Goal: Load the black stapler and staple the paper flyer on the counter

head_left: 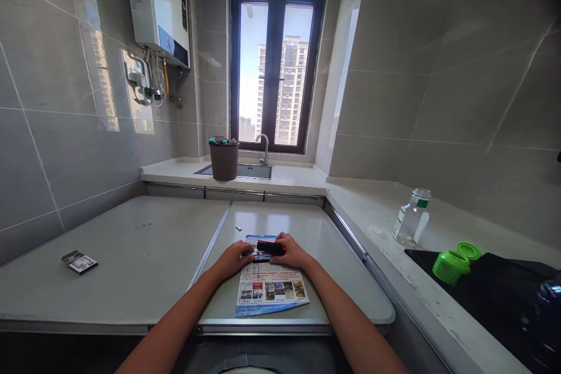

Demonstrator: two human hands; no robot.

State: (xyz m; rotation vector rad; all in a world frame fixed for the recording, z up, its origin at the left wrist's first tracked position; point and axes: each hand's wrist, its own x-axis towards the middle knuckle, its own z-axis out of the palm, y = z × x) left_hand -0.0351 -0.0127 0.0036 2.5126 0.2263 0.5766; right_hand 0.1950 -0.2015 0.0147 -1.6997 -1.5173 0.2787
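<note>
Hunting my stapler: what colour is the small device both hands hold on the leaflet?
Black; the small oblong device shows best in the head view.

Brown bucket (224,161), clear bottle (409,223), green jar (450,266)

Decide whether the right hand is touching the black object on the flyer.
Touching. The head view shows the right hand with its fingers closed over the right end of the black object, no gap between them, on top of the flyer.
</note>
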